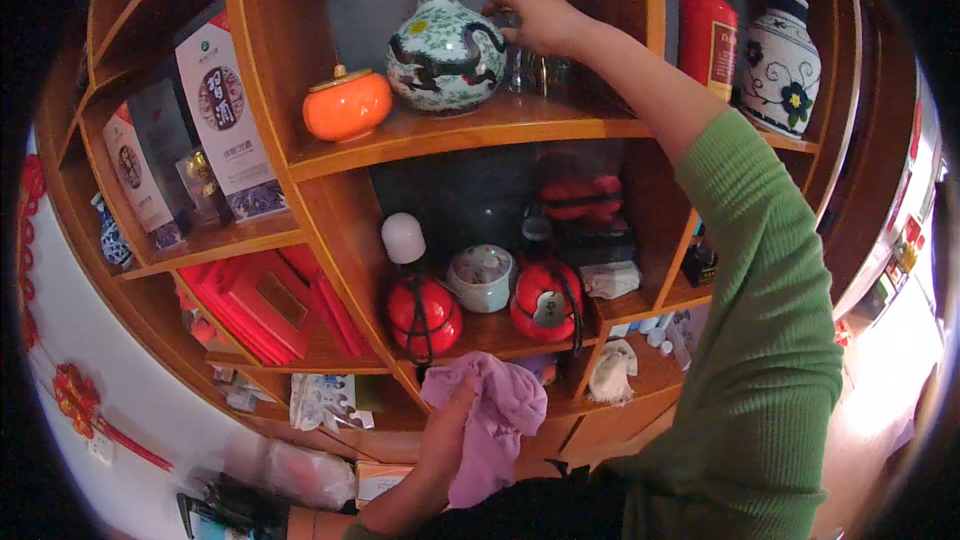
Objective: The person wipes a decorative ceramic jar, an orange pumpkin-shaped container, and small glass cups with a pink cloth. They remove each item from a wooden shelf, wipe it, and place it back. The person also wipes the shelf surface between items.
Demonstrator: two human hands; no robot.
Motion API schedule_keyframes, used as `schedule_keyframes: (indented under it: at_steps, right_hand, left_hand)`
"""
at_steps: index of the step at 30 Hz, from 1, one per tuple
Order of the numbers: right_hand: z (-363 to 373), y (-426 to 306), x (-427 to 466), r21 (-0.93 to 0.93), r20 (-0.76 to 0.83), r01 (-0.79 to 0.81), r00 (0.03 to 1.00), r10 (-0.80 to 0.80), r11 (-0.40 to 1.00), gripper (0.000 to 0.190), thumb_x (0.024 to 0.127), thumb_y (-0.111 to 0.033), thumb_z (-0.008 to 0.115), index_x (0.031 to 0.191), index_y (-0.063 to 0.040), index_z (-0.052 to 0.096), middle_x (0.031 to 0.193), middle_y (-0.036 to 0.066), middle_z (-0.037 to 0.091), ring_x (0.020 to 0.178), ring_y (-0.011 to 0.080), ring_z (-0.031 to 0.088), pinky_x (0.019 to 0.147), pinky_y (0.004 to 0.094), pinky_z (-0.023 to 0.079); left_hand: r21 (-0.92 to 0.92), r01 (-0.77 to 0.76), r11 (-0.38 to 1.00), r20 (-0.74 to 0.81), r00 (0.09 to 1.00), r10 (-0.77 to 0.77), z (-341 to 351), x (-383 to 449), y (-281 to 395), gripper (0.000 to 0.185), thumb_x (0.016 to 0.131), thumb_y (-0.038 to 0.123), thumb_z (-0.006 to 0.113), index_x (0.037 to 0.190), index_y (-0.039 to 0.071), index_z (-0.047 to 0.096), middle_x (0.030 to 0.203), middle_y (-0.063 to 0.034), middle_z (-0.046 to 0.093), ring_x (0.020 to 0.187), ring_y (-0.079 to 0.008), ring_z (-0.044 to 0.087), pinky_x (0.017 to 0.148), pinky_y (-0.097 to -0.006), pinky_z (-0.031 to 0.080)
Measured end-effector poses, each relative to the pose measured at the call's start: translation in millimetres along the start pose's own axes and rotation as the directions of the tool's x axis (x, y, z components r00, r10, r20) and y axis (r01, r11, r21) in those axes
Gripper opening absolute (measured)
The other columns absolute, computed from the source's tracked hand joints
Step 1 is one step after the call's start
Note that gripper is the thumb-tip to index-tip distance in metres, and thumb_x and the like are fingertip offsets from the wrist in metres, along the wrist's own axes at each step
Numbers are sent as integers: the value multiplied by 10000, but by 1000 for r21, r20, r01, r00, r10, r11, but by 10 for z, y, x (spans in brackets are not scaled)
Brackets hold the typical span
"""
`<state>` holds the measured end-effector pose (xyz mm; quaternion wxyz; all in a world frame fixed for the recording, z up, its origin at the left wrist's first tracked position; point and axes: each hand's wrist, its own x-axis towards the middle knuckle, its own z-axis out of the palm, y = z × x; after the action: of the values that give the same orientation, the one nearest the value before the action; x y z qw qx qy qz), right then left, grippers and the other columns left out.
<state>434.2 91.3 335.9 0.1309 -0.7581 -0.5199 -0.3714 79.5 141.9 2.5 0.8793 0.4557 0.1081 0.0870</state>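
Note:
My left hand [448, 427] is closed around a crumpled purple cloth [501, 420], low in front of the shelves. My right hand [544, 21] reaches into the upper compartment, close by the right side of a porcelain vase [448, 52] with dark animal figures and a metal-banded neck. Its fingers are bent; whether they touch the vase or hold something small is hard to tell. Under that hand stand several clear glasses [541, 76], partly hidden behind the wrist and vase. An orange lidded jar [347, 105] sits left of the vase.
The compartment below holds two red round bottles [424, 317] with black cords and a white pot [484, 279]. A red bottle [707, 30] and a flower-patterned vase [782, 64] stand at right. Boxes [229, 112] and red folders [270, 304] fill the left compartments. Wooden uprights [259, 52] divide the shelves.

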Motion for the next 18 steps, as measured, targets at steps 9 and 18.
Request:
schedule_keyframes:
  at_steps: [9, 18]
  right_hand:
    - [105, -38, 21, 56, 43, -71, 997, 69, 996, 490, 833, -153, 744, 1302, -92, 614, 1255, 200, 654, 1184, 386, 609, 1011, 454, 492]
    - [-90, -169, -159, -36, -29, -93, 995, 92, 995, 487, 825, -101, 689, 1303, -81, 603, 1262, 218, 618, 1171, 390, 598, 1023, 442, 481]
  left_hand:
    - [5, 27, 1000, 78, 997, -28, 74, 15, 75, 438, 1022, 416, 568, 1289, 69, 582, 1207, -74, 657, 1087, -195, 642, 956, -337, 503]
    - [-74, 68, 995, 46, 997, -64, 44, -32, 104, 405, 1022, 390, 565, 1274, 73, 585, 1185, -72, 662, 1066, -193, 648, 944, -347, 510]
